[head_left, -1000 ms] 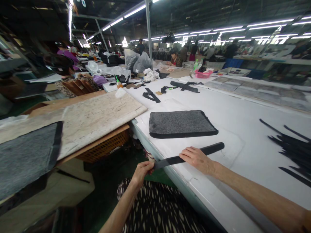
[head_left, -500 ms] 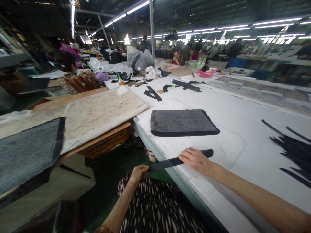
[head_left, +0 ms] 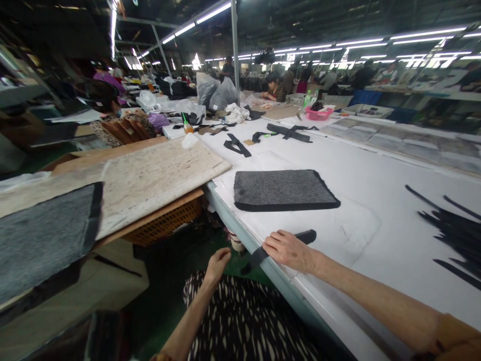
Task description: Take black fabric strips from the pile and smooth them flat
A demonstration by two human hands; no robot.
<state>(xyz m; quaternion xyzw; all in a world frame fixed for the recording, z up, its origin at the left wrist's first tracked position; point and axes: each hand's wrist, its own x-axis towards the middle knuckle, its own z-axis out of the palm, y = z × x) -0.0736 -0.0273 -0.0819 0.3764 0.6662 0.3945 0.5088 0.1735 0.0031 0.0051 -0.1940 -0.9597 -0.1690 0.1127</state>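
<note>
My right hand (head_left: pixel 287 250) lies over a black fabric strip (head_left: pixel 257 256) at the table's front edge, its fingers curled down on it. One rounded end of the strip rests on the white tabletop beyond the hand; the other end droops over the edge. My left hand (head_left: pixel 218 265) is off the table, to the left of the drooping end and apart from it. Its fingers are bent together, and nothing shows in them. Just beyond my right hand lies a grey felt-like panel (head_left: pixel 283 188) with black edging.
More black strips (head_left: pixel 456 240) lie in a pile on the right. Cut black pieces (head_left: pixel 291 133) and a pink basket (head_left: pixel 319 113) are farther back. To the left, a stained board (head_left: pixel 161 170) bears another grey panel (head_left: pixel 48 235). A co-worker (head_left: pixel 108 108) sits at far left.
My left hand has let go of the strip's end, which now hangs bent over the table edge. My right hand has slid slightly left with the strip.
</note>
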